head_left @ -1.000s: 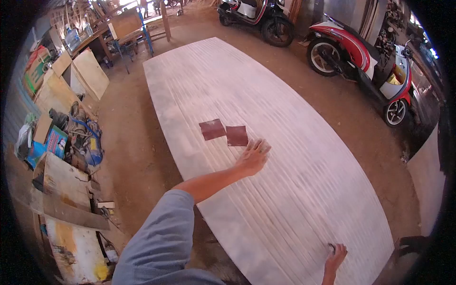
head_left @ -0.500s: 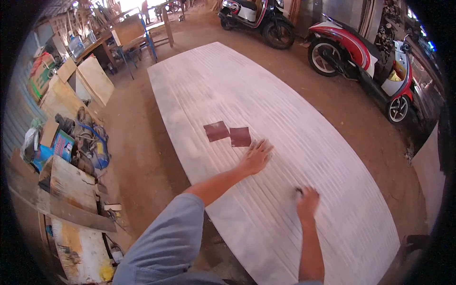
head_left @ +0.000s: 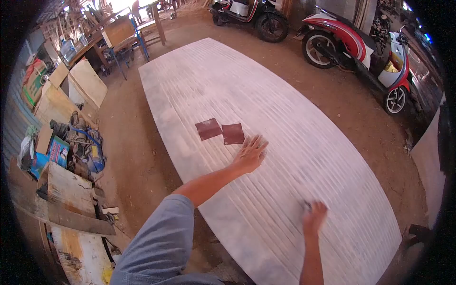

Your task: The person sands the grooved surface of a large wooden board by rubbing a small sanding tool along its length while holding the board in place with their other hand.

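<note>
A long, pale panel (head_left: 332,156) with grooves along its length and whitish dust lies in front of me. My left hand (head_left: 251,153) rests flat on it, fingers spread and dusty. Just beyond those fingertips are two dark red sandpaper squares, the nearer one (head_left: 233,134) close to the hand and the other (head_left: 208,129) touching or almost touching it at a corner. Lower right, my right hand (head_left: 315,217) is closed and blurred by motion. It grips a small dark piece (head_left: 307,205), seemingly folded sandpaper, against the grooves; its shape is mostly hidden.
A red and white scooter (head_left: 351,42) and a darker motorbike (head_left: 251,16) stand beyond the panel. On the left floor are wooden boards (head_left: 71,185), a blue box (head_left: 58,151) and tangled tools. A workbench (head_left: 95,45) stands at the back left.
My right hand has moved down the panel, toward me, still holding the dark piece. The left hand keeps its place beside the squares; the whole view has shifted slightly.
</note>
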Demonstrator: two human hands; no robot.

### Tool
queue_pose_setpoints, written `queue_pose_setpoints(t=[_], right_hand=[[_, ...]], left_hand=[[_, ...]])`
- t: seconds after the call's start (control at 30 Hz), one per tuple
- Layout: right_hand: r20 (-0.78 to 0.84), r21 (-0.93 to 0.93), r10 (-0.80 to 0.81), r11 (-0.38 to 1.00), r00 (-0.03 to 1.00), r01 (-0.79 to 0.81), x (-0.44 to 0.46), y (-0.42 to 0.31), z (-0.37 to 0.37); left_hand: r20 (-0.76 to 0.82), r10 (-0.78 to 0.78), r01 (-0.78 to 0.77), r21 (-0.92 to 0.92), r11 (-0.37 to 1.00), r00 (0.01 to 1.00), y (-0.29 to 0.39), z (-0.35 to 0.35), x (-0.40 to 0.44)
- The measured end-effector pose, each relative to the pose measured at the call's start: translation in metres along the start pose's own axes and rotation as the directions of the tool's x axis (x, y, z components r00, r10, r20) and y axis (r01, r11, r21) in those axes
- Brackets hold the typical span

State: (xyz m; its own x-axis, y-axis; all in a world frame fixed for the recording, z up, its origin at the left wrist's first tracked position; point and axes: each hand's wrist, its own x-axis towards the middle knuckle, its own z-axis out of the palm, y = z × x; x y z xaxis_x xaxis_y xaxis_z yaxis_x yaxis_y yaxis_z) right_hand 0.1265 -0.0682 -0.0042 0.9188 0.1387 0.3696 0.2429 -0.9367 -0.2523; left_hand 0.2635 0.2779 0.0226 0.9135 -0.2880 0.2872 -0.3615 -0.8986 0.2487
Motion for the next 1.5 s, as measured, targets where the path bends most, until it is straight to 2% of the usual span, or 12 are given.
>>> queue_pose_setpoints(t=[0.03, 0.2, 0.3, 0.4, 0.5, 0.53, 0.77, 0.9, 1.2, 1.27, 1.37, 1.5], right_hand=[[-0.137, 0.023, -0.045, 0.999, 0.99, 0.049, 0.031, -0.031, 0.016], [0.073, 0.1, -0.055, 0.994, 0.996, 0.047, 0.063, -0.063, -0.001], [-0.036, 0.019, -0.002, 1.0, 0.999, 0.003, -0.027, 0.032, -0.026], [0.153, -0.106, 0.262, 0.963, 0.953, -0.248, -0.113, 0.109, -0.106], [0.014, -0.274, 0.278, 0.925, 0.961, -0.263, -0.154, 0.139, -0.127], [0.177, -0.257, 0.368, 0.913, 0.913, -0.318, -0.152, 0.142, -0.122], [-0.086, 0.2, -0.076, 0.975, 0.993, 0.092, 0.067, -0.068, 0.027], [0.137, 0.116, -0.088, 0.991, 0.987, 0.072, 0.133, -0.128, 0.031], [-0.025, -0.248, 0.234, 0.941, 0.972, -0.232, -0.175, 0.159, -0.123], [0.152, -0.308, 0.61, 0.777, 0.777, -0.549, -0.187, 0.163, -0.179], [-0.03, -0.228, 0.321, 0.92, 0.946, -0.319, -0.175, 0.15, -0.117], [-0.016, 0.095, 0.068, 0.993, 0.998, -0.066, 0.001, -0.01, -0.001]], left_hand=[[-0.013, 0.0, 0.0, -0.003, 1.0, 1.0, 0.0, 0.002, -0.001], [-0.009, -0.029, 0.029, -0.011, 1.0, 1.0, 0.002, 0.002, -0.002], [-0.022, -0.018, 0.018, -0.007, 1.0, 1.0, 0.0, 0.004, -0.001], [-0.007, -0.012, 0.012, 0.006, 1.0, 1.0, -0.005, 0.015, 0.001], [-0.008, 0.114, -0.104, 0.351, 0.931, 0.993, -0.013, 0.026, 0.003], [0.018, 0.074, -0.076, 0.237, 0.968, 0.997, -0.01, 0.021, 0.003], [-0.023, 0.037, -0.035, 0.067, 0.997, 0.999, -0.002, 0.009, 0.004], [-0.002, 0.056, -0.055, 0.107, 0.993, 0.998, -0.004, 0.008, 0.006], [0.026, -0.011, 0.006, 0.175, 0.984, 1.0, -0.016, 0.024, 0.009], [0.02, 0.003, -0.006, 0.167, 0.986, 1.0, -0.013, 0.023, 0.009], [0.005, 0.01, -0.011, 0.195, 0.981, 1.0, -0.013, 0.021, 0.008], [-0.033, -0.01, 0.012, 0.044, 0.999, 0.999, -0.013, 0.021, 0.008]])
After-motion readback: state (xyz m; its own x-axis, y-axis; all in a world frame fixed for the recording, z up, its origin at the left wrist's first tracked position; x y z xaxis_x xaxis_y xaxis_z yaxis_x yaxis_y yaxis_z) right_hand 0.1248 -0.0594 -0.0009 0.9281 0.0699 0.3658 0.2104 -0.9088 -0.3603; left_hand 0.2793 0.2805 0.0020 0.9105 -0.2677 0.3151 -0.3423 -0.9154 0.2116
